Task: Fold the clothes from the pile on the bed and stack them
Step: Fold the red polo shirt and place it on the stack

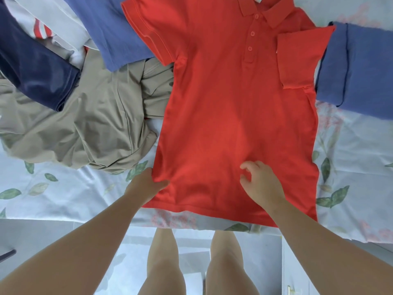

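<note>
A red polo shirt (229, 107) lies flat, front up, on the bed with its collar far from me and its hem at the near edge. Its right sleeve is folded in over the body; the left sleeve spreads out. My left hand (146, 184) pinches the shirt's lower left side seam, thumb on top of the cloth. My right hand (259, 179) hovers over the lower middle of the shirt with fingers loosely curled, holding nothing. The pile (70, 67) of unfolded clothes lies to the left: a beige garment, a navy one, a blue one and white cloth.
A folded blue garment (355, 69) lies to the right of the shirt. The bed sheet (53, 194) is white with green leaves and pink flowers. The bed's near edge runs just above my legs (163, 262), with a pale floor below.
</note>
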Available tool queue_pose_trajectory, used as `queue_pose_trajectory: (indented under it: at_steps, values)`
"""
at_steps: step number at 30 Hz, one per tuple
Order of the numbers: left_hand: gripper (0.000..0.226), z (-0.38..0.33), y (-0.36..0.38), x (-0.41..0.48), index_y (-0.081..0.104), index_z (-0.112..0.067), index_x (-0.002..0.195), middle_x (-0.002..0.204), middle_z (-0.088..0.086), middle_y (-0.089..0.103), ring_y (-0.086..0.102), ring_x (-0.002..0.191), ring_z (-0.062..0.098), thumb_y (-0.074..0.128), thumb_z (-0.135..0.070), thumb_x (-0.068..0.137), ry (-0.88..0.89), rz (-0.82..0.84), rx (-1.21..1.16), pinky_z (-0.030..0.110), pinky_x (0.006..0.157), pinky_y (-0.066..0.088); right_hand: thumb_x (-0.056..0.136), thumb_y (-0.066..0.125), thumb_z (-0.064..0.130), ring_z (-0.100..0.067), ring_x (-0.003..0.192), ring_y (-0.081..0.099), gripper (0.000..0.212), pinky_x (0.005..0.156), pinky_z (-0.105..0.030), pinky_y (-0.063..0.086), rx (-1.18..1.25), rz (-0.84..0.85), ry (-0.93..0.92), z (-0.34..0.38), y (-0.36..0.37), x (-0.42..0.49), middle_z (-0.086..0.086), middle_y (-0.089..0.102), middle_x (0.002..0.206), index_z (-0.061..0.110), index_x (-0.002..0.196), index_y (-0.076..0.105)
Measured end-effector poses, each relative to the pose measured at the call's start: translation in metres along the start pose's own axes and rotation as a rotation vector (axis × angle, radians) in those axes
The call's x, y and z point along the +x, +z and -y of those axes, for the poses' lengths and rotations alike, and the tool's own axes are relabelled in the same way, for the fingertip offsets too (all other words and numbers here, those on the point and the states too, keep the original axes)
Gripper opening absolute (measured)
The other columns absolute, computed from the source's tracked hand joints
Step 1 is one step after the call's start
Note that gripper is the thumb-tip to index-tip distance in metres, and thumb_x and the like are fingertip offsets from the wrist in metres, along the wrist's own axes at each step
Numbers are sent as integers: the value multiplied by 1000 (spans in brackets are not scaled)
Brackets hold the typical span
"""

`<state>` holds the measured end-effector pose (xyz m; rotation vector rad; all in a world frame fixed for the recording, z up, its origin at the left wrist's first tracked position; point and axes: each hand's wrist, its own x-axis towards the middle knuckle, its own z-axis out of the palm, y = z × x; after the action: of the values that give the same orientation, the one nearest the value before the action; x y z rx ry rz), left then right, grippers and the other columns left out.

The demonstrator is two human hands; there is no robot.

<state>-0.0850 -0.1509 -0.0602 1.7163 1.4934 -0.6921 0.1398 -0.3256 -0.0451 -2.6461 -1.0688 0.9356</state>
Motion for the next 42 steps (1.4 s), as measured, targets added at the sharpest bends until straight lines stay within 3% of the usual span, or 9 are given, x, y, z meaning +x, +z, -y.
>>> queue_pose_trajectory:
  at_steps: [7,13,18,25,31,34,36,39,42]
  values:
    - [58,-60,-21,22,42,-8,130,119,7,55,54,112,30,65,-37,85,78,-220,-342,34,89,40,89,55,25,-25,141,23,62,108,-41,29,-77,13,30,33,-14,57,-3,22,156,24,146,30]
    - [50,-122,-83,54,45,-9,130,115,7,55,53,109,25,59,-33,89,258,-448,-528,31,93,42,89,54,27,-23,146,10,72,113,-43,25,30,54,36,57,-41,119,-2,5,160,23,150,16]
    - [47,-164,-139,83,54,-4,102,74,-3,51,50,67,14,65,-43,76,127,-442,-1067,35,70,44,89,55,31,-30,144,17,79,114,-37,23,151,249,159,68,-58,164,-8,-5,159,22,152,8]
    - [51,-192,-165,107,48,-17,102,108,2,64,65,98,20,78,-40,69,2,-483,-1294,37,86,54,85,62,40,-32,145,10,95,116,-37,19,8,503,227,73,-69,185,-10,-17,157,22,152,-3]
    - [62,-213,-162,100,62,-11,95,91,5,69,68,89,27,79,-46,46,-64,-568,-1174,46,84,56,84,63,45,-37,145,-3,103,116,-42,14,-31,552,287,83,-63,188,-9,-25,155,21,151,-11]
    - [23,-214,-152,98,59,-17,67,55,-3,64,66,66,26,77,-30,64,-80,-458,-1223,38,69,57,82,64,46,-38,144,-7,107,117,-45,16,-23,569,310,85,-59,189,-9,-29,154,20,150,-15]
    - [21,-219,-149,95,55,-16,67,58,0,62,64,61,24,74,-25,70,-60,-466,-1222,36,63,54,82,64,47,-39,144,-9,109,117,-46,19,-3,573,323,86,-58,190,-9,-30,153,19,150,-16]
    - [40,-234,-152,89,62,-12,102,86,-2,62,64,87,23,75,-29,69,106,-694,-963,31,82,49,82,62,49,-44,143,-7,109,116,-45,10,-41,561,322,90,-57,191,-15,-29,153,13,149,-16]
    - [74,-255,-152,75,31,-26,144,78,-2,59,59,80,17,67,-21,79,366,-682,-552,21,74,40,84,59,49,-48,141,-6,107,117,-45,5,-68,555,307,92,-57,191,-21,-27,152,8,149,-16]
